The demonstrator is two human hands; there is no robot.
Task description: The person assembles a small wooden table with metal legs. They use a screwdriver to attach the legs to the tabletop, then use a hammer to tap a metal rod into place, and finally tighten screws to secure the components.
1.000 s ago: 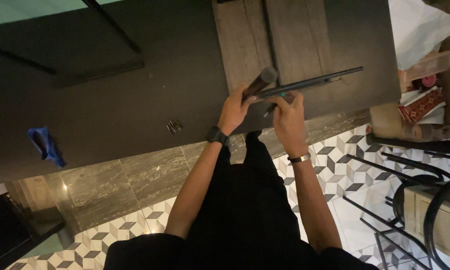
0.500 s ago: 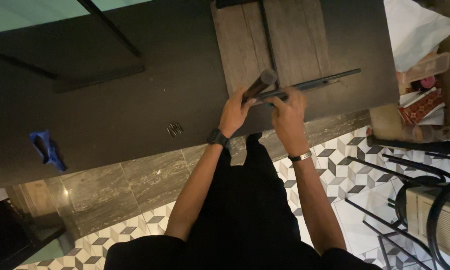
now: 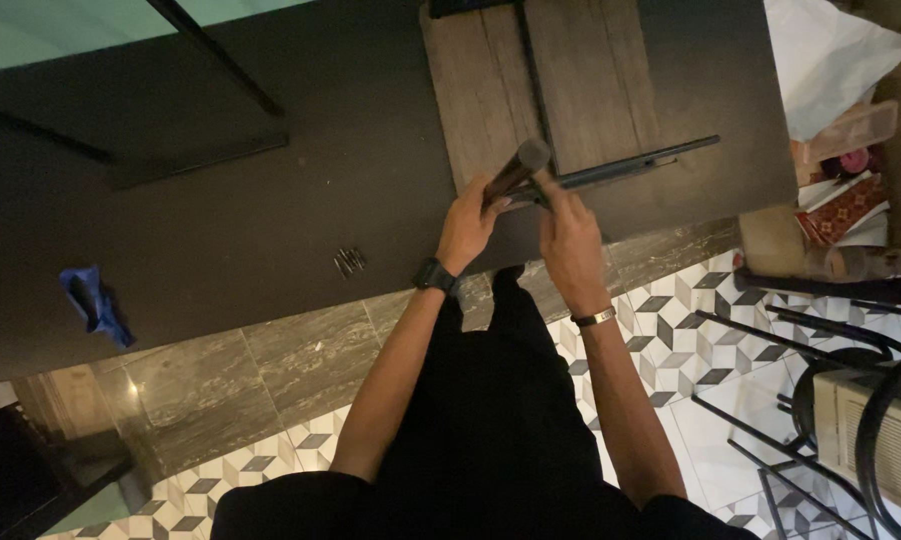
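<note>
- The left hand (image 3: 467, 222) is wrapped around a dark cylindrical leg (image 3: 515, 170), gripping it at its lower end. The free end rises up and to the right, toward the wooden panel (image 3: 580, 80).
- The leg's long axis runs diagonally from the left hand's grip at lower left to its round end face at upper right. That end face sits just beside the near end of a thin dark metal bar (image 3: 635, 165).
- The right hand (image 3: 570, 235) lies just right of the left, its fingers closed at the near end of the metal bar where bar and leg meet. Exactly what the fingertips pinch there is too small to tell.
- The metal bar's long axis runs nearly level, rising slightly to the right, away from both hands over the dark table top (image 3: 270, 200).
- The two hands are close together but not touching, the junction of leg and bar lying between them. The left hand is the one on the leg.
- A small cluster of dark screws (image 3: 349, 262) lies on the table top to the left of the left hand, well apart from it.
- A blue cloth (image 3: 92, 300) lies far left, near the table edge.
</note>
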